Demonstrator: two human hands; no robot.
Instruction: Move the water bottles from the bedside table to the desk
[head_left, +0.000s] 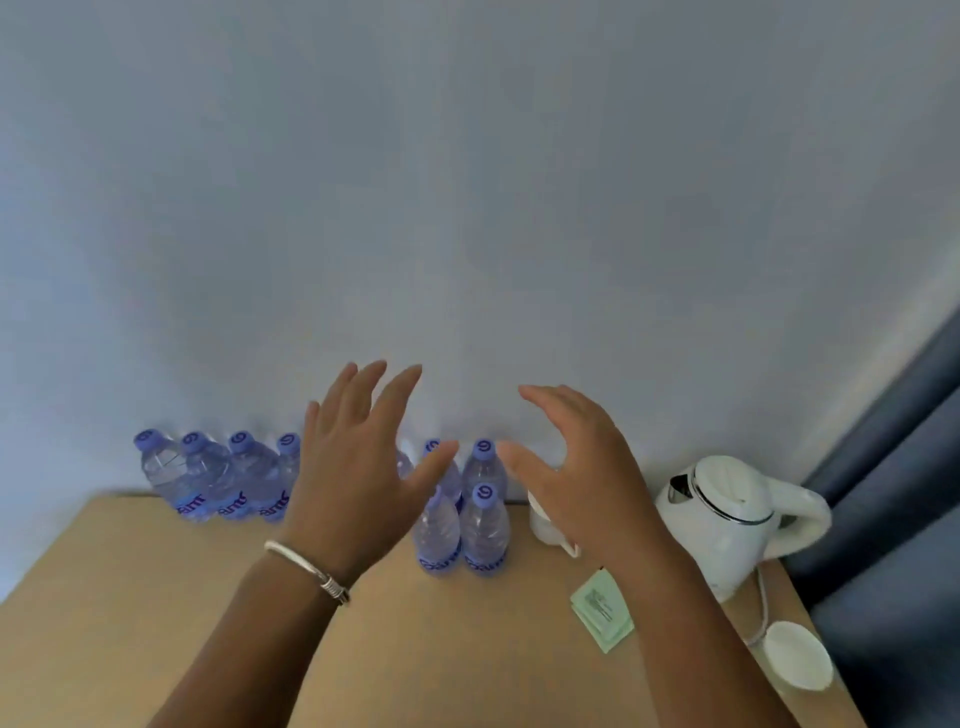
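The water bottles (485, 530) are clear plastic with a bluish tint, each topped by a violet-blue cap (484, 494) printed with a white swirl, and each ringed near its base by a violet-blue label with lettering. The desk (156, 597) is a plain light tan, wood-toned, with no visible grain. The wall (467, 208) behind is a flat pale blue-grey. The electric kettle (727, 519) is white with a thin silver band under its lid, and its cord (761, 608) is white. The cup (548, 522) and the round lid (797, 654) are white too. The sachets (602, 610) are pale green with small dark print. The curtain (893, 467) is dark slate blue. The bracelet (306, 569) is white and silver.
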